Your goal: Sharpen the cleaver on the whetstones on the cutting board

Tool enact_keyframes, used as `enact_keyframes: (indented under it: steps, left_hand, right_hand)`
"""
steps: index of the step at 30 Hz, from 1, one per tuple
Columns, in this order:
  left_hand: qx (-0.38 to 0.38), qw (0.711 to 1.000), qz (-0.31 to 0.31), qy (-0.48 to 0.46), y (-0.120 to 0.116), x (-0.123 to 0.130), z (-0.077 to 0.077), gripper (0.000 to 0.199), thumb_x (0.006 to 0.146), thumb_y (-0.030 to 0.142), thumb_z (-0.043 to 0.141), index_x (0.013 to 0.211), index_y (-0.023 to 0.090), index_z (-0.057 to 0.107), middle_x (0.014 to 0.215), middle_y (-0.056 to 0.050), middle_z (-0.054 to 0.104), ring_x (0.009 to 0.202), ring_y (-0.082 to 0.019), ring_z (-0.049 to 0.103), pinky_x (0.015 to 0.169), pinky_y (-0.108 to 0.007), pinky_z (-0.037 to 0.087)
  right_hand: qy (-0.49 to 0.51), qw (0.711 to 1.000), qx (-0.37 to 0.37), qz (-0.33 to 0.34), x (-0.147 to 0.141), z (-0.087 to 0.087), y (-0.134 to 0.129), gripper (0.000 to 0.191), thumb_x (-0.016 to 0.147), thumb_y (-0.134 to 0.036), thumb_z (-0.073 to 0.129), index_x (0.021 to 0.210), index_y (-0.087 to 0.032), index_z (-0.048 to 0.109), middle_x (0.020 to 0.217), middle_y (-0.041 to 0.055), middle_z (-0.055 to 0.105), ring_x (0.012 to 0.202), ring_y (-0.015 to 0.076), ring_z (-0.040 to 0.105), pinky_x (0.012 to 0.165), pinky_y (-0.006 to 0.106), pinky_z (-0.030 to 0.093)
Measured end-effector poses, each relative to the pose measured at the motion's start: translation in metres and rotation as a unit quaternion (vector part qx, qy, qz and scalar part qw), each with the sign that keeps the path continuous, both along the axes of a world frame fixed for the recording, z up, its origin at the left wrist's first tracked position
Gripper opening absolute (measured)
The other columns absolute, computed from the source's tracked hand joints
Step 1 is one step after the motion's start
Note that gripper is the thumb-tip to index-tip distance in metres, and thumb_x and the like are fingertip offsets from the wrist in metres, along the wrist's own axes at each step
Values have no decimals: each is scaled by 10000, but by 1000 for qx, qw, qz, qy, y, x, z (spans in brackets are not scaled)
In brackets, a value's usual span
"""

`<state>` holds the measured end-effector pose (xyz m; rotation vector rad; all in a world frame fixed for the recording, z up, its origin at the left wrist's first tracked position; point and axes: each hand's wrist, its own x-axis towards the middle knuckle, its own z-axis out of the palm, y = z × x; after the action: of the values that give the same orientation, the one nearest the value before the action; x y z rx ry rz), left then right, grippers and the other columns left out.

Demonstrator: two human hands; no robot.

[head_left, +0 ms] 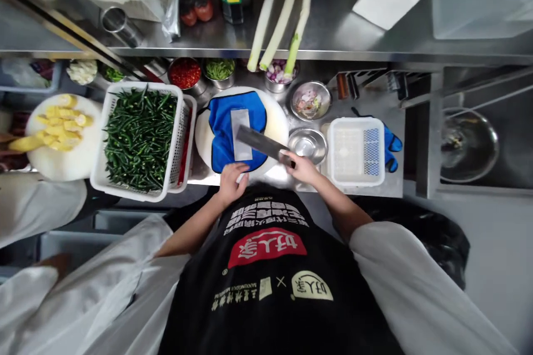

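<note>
"On the round board (277, 116), near the middle, what lies there?"

"A blue cloth (222, 147), with a pale slab (244, 151) on it. The knife (262, 143) slants across the slab from the right."

"And the hands?"

"The right hand (303, 169) is closed round the knife's handle. The left hand (231, 184) seems to hold nothing, its fingers loosely bent at the cloth's near edge. I can't tell whether they touch it."

"How would the knife handle?"

"Stiff, I'd say, and fairly heavy in that broad blade. Take it by the handle at the right end, well behind the edge. If the metal is wet, it could slip."

"The slab?"

"Probably rigid and dense, and it might chip if dropped. Hold it by its long sides. The cloth looks soft and should give it some grip."

"Now count for me."

"One knife, one slab, one cloth under it. Two round boards, counting the one at left with yellow pieces (64, 122). One crate (125, 192) of green chilies (139, 138), far too many to number. Three leeks (285, 11) at the far side."

"And to the right?"

"One white basket (357, 183), and beside it two steel bowls (314, 147), the farther one holding chopped bits (308, 100)."
</note>
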<state>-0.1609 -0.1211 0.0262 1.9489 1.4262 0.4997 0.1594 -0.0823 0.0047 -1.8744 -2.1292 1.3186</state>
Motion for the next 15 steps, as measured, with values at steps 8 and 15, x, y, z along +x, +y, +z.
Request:
enact_keyframes:
  steps: [8,15]
  left_hand:
    - [-257,959,-97,-74,57,151,-69,253,959,271,582,1103,198,777,1136,-70,787,1017,-220,723,1000,-351,548]
    - [-335,941,-28,-21,135,263,-132,190,778,235,756,959,178,741,1135,-126,766,1137,-277,694,1079,-402,498]
  right_hand:
    - [483,720,-137,-480,68,0,-109,361,797,-402,718,791,-244,393,548,-96,346,401,85,277,395,219,295]
    - [633,560,-146,-514,85,-1,-171,595,835,-474,719,619,-240,216,497,-89,156,386,62,129,348,203,257]
